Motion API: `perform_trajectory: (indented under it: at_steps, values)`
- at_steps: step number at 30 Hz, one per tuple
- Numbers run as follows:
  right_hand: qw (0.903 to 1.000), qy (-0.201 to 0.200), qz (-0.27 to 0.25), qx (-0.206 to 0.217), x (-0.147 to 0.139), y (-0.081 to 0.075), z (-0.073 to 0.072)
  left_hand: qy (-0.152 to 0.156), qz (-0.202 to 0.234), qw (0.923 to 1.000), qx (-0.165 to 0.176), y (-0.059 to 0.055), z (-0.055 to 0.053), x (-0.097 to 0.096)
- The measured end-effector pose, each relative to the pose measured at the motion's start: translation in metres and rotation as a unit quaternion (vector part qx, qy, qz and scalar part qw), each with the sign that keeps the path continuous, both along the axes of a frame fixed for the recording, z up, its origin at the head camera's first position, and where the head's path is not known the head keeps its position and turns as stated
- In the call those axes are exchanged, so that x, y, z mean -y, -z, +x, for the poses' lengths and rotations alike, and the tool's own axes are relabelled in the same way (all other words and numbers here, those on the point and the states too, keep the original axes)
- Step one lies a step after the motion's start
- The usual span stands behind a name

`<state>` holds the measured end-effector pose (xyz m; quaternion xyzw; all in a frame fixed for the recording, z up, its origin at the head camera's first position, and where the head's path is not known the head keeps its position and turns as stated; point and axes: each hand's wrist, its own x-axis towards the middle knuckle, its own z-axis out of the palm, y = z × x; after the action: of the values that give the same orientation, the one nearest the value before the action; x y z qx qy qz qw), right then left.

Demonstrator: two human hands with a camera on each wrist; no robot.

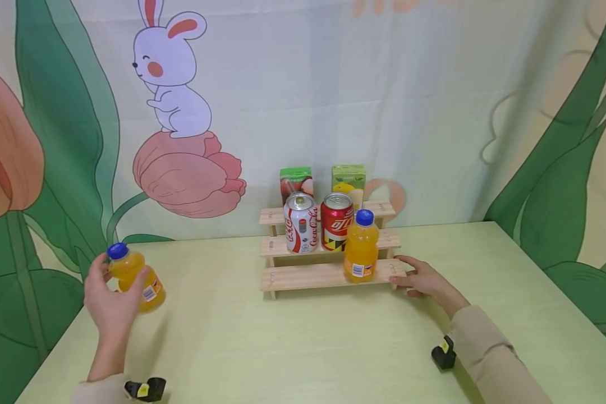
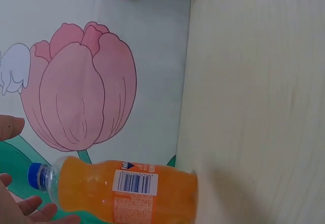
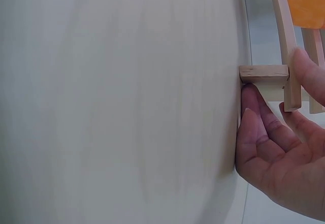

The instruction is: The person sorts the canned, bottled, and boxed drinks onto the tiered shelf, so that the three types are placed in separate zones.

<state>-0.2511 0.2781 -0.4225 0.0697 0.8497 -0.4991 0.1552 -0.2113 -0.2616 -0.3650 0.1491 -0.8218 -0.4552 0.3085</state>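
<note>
At the table's left, my left hand [image 1: 112,297] is around an orange drink bottle [image 1: 148,286] with a blue cap. In the left wrist view the bottle [image 2: 127,191] has its base on the table, and the visible thumb and fingers look spread and apart from it. My right hand [image 1: 426,283] grips the right end of a three-step wooden rack [image 1: 303,276]. The right wrist view has its thumb on the lowest plank [image 3: 285,36], other fingers at the leg below. A second orange bottle [image 1: 362,252] stands on that lowest step.
On the middle step stand a white cola can [image 1: 301,224] and a red cola can [image 1: 336,221]. Two juice cartons, one red and green [image 1: 296,180], one yellow-green [image 1: 348,179], are on the top step. A printed curtain [image 1: 303,112] hangs behind the table [image 1: 303,348].
</note>
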Motion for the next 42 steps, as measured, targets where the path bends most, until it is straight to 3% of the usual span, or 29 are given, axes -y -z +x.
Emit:
perform_trajectory:
  at_steps: [6, 13, 22, 35, 38, 42]
  values:
    - [1.0, 0.001, 0.003, -0.001, 0.0, -0.001, 0.001, -0.001, -0.015, 0.9992, 0.038, 0.01, -0.007, 0.011]
    - [1.0, 0.002, 0.0, 0.002, 0.001, -0.003, 0.002, 0.003, 0.0, 0.9971, 0.075, 0.018, -0.015, 0.018]
    - [1.0, 0.001, 0.001, -0.002, 0.0, -0.003, 0.002, 0.023, 0.027, 0.9967, 0.072, 0.026, -0.029, 0.022]
    - [0.9999, -0.004, -0.008, -0.006, -0.001, -0.002, 0.001, 0.022, 0.03, 0.9973, 0.063, 0.03, -0.037, 0.024]
    - [0.9999, -0.003, -0.009, -0.005, -0.001, -0.001, 0.001, 0.018, 0.031, 0.9975, 0.061, 0.04, -0.044, 0.032]
    - [1.0, -0.003, -0.006, -0.005, -0.001, -0.002, 0.0, 0.018, 0.036, 0.9973, 0.061, 0.065, -0.061, 0.052]
